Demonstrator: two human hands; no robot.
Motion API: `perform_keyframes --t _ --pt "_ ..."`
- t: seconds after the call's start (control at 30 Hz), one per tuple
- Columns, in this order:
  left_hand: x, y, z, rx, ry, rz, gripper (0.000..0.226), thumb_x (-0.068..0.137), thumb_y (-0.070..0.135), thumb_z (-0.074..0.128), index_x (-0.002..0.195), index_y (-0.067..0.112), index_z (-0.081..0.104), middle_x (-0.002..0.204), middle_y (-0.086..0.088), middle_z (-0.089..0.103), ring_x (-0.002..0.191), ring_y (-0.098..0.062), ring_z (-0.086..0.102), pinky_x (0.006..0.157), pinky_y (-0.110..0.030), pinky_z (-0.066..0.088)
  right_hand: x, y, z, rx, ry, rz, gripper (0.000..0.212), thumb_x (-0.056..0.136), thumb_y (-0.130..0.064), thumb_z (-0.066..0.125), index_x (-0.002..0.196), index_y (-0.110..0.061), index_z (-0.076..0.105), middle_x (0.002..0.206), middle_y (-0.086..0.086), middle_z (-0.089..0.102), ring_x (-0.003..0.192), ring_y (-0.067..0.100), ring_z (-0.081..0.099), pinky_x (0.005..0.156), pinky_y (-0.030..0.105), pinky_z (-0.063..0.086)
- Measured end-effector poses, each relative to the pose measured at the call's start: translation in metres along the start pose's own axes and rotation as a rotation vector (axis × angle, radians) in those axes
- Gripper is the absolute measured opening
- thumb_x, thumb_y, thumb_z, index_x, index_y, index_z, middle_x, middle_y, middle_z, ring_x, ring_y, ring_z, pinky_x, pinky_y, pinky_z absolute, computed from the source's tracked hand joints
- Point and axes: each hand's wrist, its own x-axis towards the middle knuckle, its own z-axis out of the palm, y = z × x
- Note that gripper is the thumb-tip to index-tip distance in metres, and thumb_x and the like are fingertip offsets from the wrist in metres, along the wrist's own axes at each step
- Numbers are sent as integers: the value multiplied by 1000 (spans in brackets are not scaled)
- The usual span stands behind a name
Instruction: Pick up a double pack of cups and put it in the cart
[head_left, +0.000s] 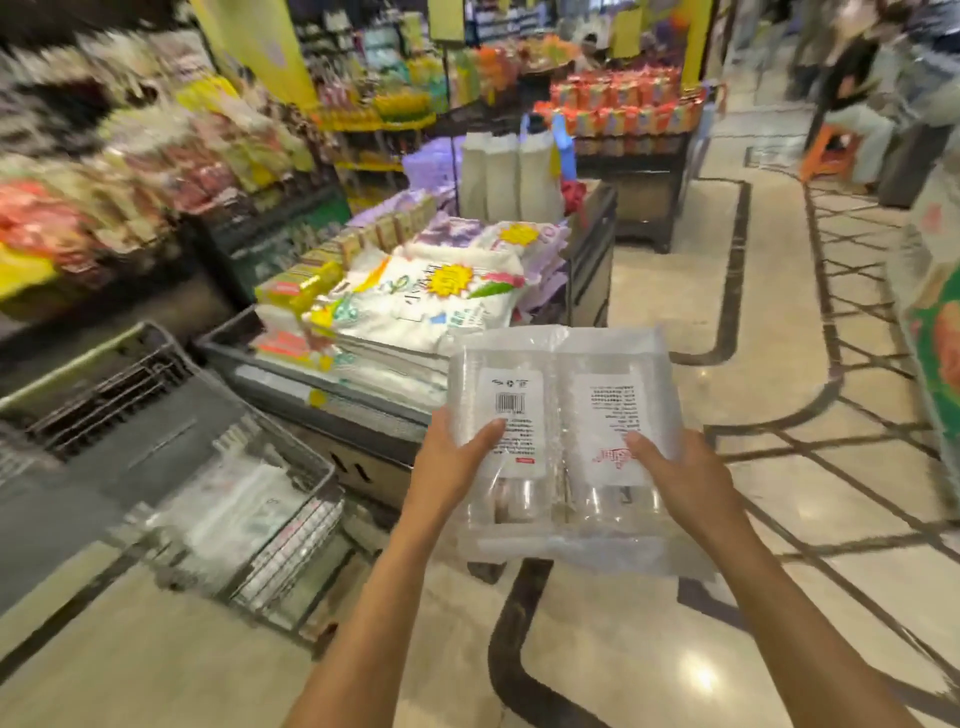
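From the head camera, both hands are clamped on a clear plastic pack of disposable cups, held up in the air over the marble floor: the left hand grips its left edge with the thumb laid over the barcode label, the right hand grips the right edge, thumb on the front. The pack's two sleeves run lengthwise away from the person, side by side, evenly shared between the hands. It sits just right of the wire shopping cart and short of the display bin of white bagged goods.
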Motion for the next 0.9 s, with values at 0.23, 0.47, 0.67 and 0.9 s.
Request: perform_keyframes --t 0.23,0.47,0.67,0.9 --pt "-45 -36 -136 -88 326 -86 47 84 49 77 124 29 65 112 8 76 97 -9 74 85 -38 60 2 -83 146 -30 -314 -143 69 80 -74 61 126 -23 57 112 -4 69 98 20 67 80 37 54" --pt "-55 -131 -253 -130 612 -325 78 64 79 75 128 37 57 113 12 73 98 -14 73 87 -45 59 -11 -148 295 -83 -588 -235 59 82 -71 62 121 -28 62 108 -12 70 93 10 67 75 31 53" --pt "-41 -192 -322 -220 654 -358 48 86 41 78 126 23 61 107 6 75 90 -7 74 69 -22 57 -4 -172 410 -193 -650 -267 65 78 -75 62 123 -29 62 105 -12 72 90 7 69 66 26 53" --pt "-5 -267 -382 -301 691 -447 65 76 55 80 130 30 57 110 10 75 95 -9 74 87 -44 60 22 -184 517 -287 -726 -274 70 75 -84 57 123 -33 64 105 -16 74 92 5 72 80 40 61"
